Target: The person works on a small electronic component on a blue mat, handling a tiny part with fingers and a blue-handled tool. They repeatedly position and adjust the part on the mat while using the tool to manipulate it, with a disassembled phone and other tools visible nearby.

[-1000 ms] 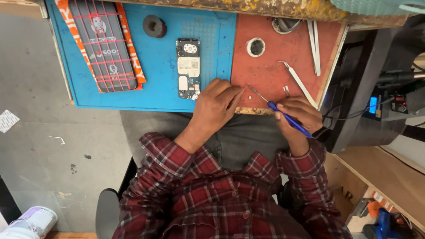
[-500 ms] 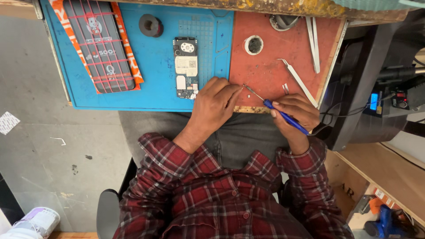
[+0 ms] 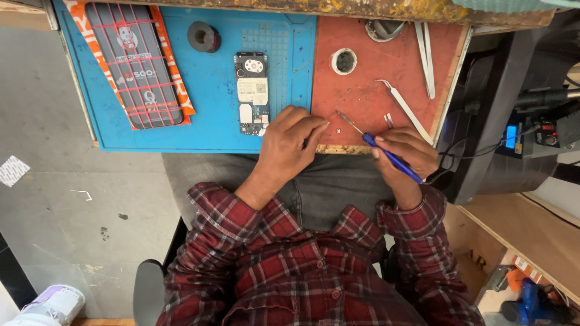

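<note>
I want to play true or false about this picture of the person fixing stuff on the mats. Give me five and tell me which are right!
1. The right hand holds a blue-handled screwdriver. True.
2. The opened phone lies on the red mat. False: it lies on the blue mat.
3. The left hand rests at the near edge of the mats, fingertips on the red mat. True.
4. The person wears a plain green shirt. False: the shirt is red plaid.
5. The left hand is lifting the white tweezers. False: the tweezers lie on the red mat, beyond the right hand, with no hand on them.
</note>
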